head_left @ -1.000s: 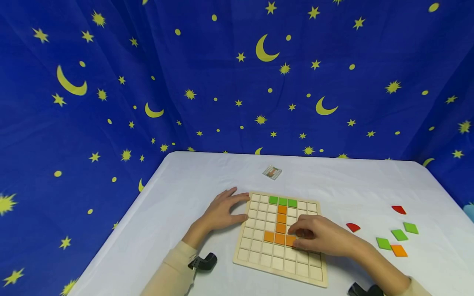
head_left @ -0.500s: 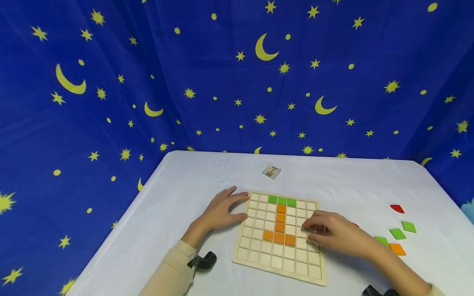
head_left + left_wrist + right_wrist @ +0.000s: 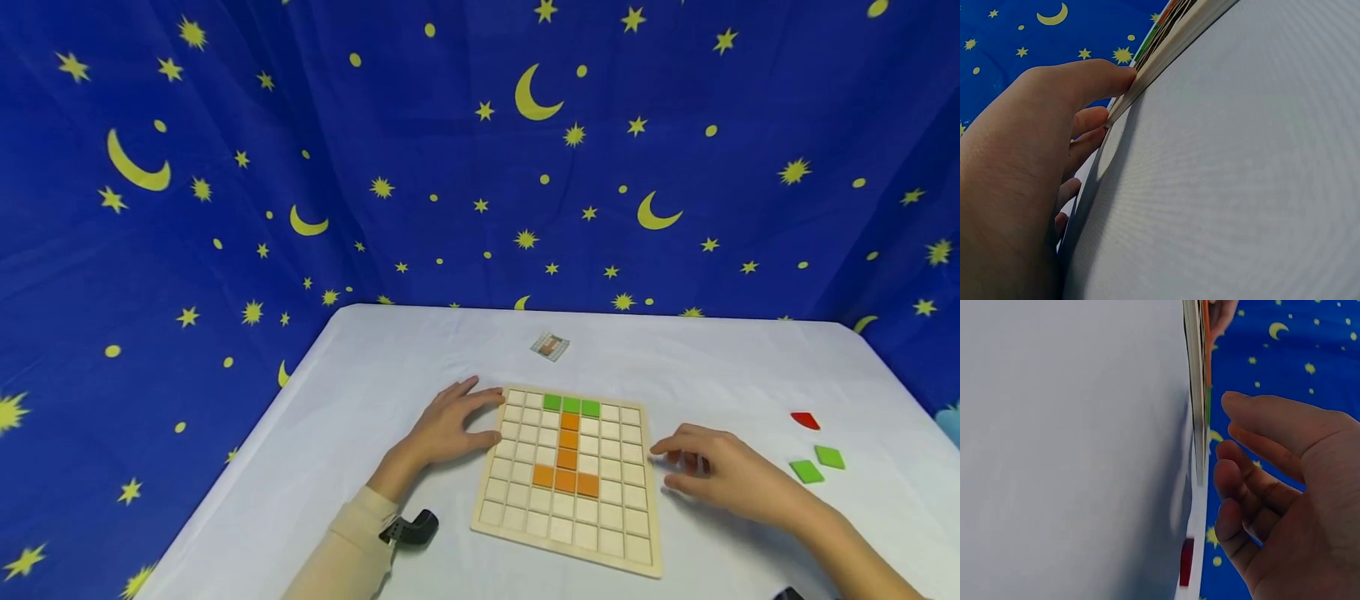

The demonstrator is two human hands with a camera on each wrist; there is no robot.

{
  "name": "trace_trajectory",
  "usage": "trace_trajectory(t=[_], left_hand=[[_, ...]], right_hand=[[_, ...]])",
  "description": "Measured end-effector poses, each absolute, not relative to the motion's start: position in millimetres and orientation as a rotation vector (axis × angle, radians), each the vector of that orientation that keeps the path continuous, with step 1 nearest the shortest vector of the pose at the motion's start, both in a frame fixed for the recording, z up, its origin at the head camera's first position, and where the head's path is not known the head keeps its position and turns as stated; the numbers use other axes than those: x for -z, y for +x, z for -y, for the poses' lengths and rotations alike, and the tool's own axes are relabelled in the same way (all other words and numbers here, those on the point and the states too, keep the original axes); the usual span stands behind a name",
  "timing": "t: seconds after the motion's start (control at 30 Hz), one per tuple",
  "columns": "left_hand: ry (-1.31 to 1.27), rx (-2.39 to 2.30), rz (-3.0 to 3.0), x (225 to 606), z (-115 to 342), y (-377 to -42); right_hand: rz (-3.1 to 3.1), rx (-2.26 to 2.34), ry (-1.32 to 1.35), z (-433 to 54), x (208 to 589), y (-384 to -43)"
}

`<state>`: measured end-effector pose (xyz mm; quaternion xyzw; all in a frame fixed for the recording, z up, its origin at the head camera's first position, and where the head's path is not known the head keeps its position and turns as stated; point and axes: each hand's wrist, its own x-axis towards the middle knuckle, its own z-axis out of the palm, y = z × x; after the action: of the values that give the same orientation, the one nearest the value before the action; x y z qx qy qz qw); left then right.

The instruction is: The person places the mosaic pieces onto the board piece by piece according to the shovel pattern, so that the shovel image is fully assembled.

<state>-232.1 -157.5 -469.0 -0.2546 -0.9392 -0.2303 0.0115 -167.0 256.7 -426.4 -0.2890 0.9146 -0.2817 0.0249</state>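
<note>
A light wooden grid board lies on the table in the head view. Three green square tiles fill part of its far row, and orange square tiles run down from them to a short crosswise row. My left hand rests at the board's left edge, thumb and index fingertip touching the rim; the left wrist view shows the thumb against the wooden edge. Just off the right edge hovers my right hand, fingers loosely bent and nothing between them, as the right wrist view confirms.
Right of the right hand lie two loose green tiles and a red quarter-round piece. Another red piece shows in the right wrist view. A small patterned card lies beyond the board. A blue starry curtain surrounds the table.
My right hand has let go of the orange tile at the right end of the crosswise row and moved right, off the board. It now hides several loose pieces. My left hand stays put.
</note>
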Motion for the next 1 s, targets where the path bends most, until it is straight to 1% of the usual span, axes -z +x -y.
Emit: trace_trajectory(t=[0.27,0.7,1.0], left_hand=[[-0.781,0.706,2.946,471,161,-229],[-0.789,0.706,2.934,469,159,-230],[-0.799,0.704,2.935,470,160,-232]], right_hand=[[-2.880,0.849,-0.884,-282,434,-163],[-2.920,0.853,-0.665,-321,428,-163],[-2.945,0.818,-0.512,-349,435,-168]])
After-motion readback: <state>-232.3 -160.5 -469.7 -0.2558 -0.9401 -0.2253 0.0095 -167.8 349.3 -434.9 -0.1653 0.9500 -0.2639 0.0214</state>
